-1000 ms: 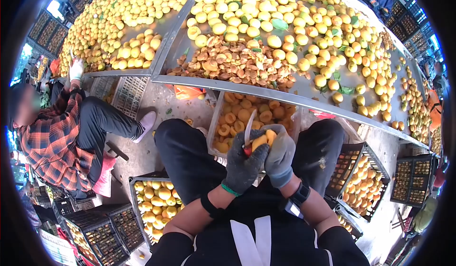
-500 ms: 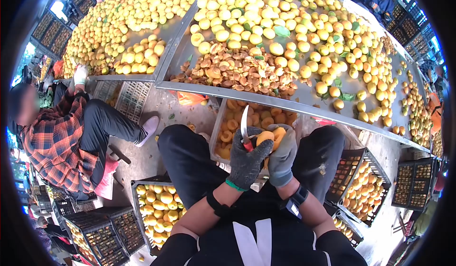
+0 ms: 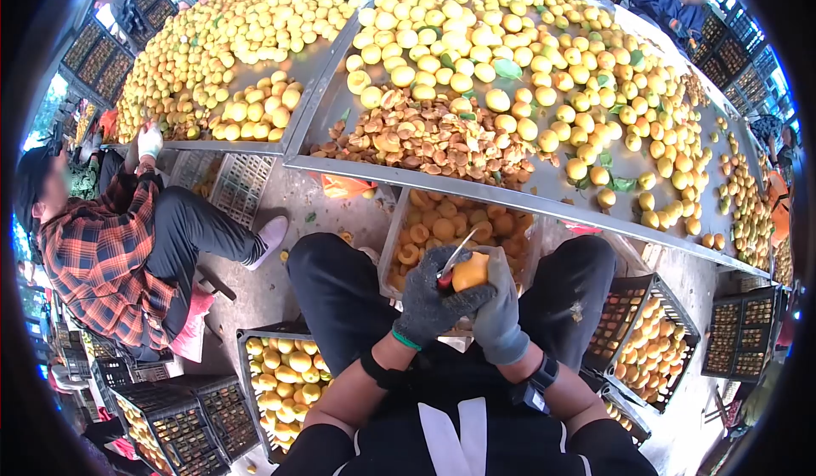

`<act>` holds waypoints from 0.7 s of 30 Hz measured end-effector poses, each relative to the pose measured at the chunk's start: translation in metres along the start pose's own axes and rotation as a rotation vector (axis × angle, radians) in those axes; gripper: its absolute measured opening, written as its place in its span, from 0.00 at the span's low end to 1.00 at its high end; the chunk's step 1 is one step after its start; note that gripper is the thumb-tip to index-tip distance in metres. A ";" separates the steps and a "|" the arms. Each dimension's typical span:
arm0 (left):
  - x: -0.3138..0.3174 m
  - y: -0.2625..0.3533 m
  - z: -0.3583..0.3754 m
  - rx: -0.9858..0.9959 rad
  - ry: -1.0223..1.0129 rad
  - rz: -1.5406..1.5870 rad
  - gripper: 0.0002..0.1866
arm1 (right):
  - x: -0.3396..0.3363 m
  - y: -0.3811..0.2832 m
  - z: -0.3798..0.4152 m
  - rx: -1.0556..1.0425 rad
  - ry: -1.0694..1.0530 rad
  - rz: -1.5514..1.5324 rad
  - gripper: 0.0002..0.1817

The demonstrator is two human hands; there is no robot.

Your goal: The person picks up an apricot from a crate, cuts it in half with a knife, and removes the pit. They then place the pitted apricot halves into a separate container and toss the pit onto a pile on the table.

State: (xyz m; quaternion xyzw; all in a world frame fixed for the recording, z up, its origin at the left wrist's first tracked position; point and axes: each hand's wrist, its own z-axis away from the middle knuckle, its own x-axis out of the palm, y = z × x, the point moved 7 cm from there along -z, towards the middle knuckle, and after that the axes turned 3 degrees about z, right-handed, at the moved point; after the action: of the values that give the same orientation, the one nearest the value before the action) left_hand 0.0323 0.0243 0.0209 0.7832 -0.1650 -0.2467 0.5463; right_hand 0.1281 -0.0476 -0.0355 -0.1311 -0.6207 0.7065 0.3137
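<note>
My left hand (image 3: 425, 306), in a dark grey glove, is closed around the red handle of a curved knife (image 3: 460, 248). The knife's blade points up and to the right, close against a yellow-orange apricot (image 3: 470, 273). My right hand (image 3: 501, 316), in a lighter grey glove, grips that apricot from the right, and my left fingers touch it from below. Both hands are together between my knees. Just beyond them, a crate (image 3: 390, 251) of apricot pieces stands under the table edge.
A metal-topped table (image 3: 408, 177) ahead carries many apricots (image 3: 476, 25) and a brown heap of pits or scraps (image 3: 425, 136). Crates of apricots stand left (image 3: 285, 374) and right (image 3: 650, 340) of my legs. A person in a plaid shirt (image 3: 102, 255) sits at left.
The knife blade has swung from upright to slanting right, against the fruit. The opened apricot pieces between my hands are gone from view; a rounder apricot is there now.
</note>
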 end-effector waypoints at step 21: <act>0.010 -0.044 0.013 -0.665 0.061 1.268 0.12 | -0.023 0.005 -0.017 -0.067 -0.280 0.094 0.29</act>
State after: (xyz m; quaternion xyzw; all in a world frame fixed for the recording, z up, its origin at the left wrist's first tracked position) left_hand 0.0323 0.0243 -0.0266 0.3350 -0.4890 0.1031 0.7988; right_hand 0.1541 -0.0477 -0.0485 -0.0706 -0.6746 0.7108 0.1862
